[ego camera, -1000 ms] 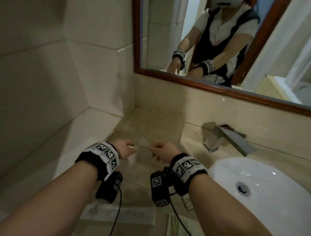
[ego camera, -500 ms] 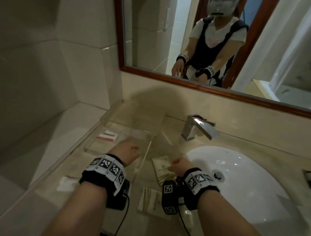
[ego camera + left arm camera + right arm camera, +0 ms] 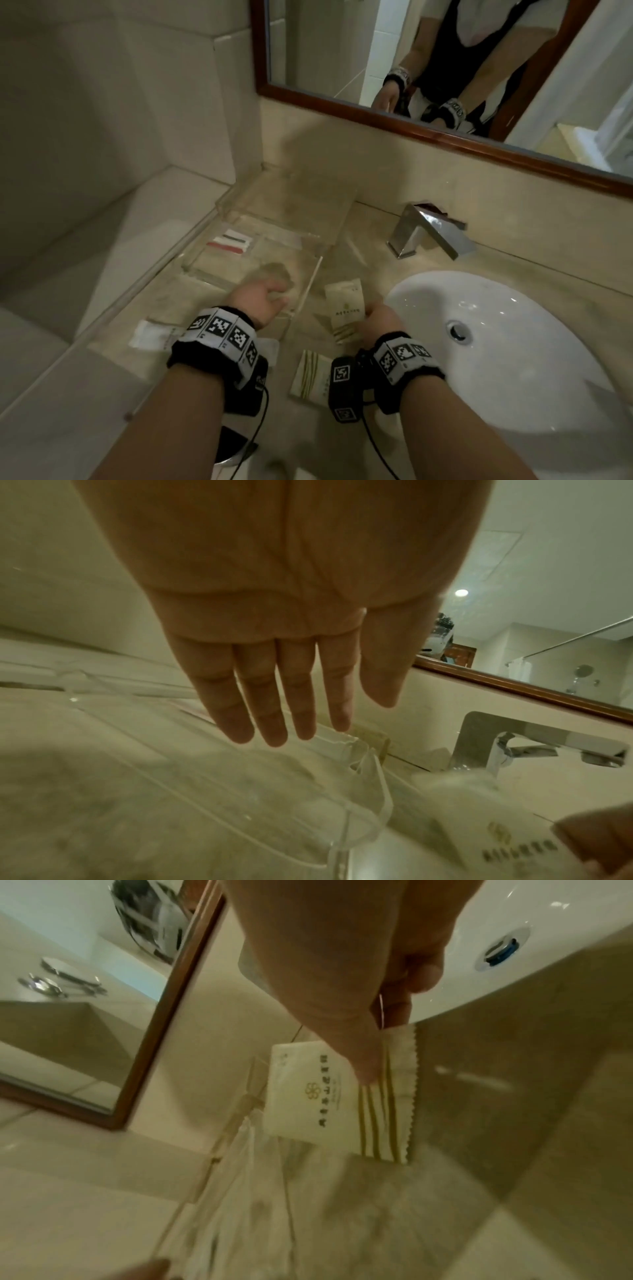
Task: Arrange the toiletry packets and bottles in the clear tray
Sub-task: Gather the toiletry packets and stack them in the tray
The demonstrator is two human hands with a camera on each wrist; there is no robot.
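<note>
The clear tray (image 3: 310, 284) lies on the counter left of the sink, with a flat packet with red and dark strips (image 3: 229, 244) in its far part. My left hand (image 3: 265, 296) hovers over the tray's near end, fingers (image 3: 270, 718) straight and holding nothing above the tray's rim (image 3: 363, 750). My right hand (image 3: 378, 317) pinches the striped end of a white packet with gold print (image 3: 344, 306) just right of the tray. In the right wrist view, thumb and fingers (image 3: 368, 1066) clamp that white packet (image 3: 318, 1096).
A second gold-striped packet (image 3: 310, 377) lies on the counter between my wrists. A white packet (image 3: 150, 337) sits left of my left wrist. The white sink (image 3: 513, 359) and chrome faucet (image 3: 428, 233) are on the right, a mirror and wall behind.
Both hands came back from the tray's far part, where they held a clear packet together. My right hand has moved to the white gold-printed packet and taken hold of it.
</note>
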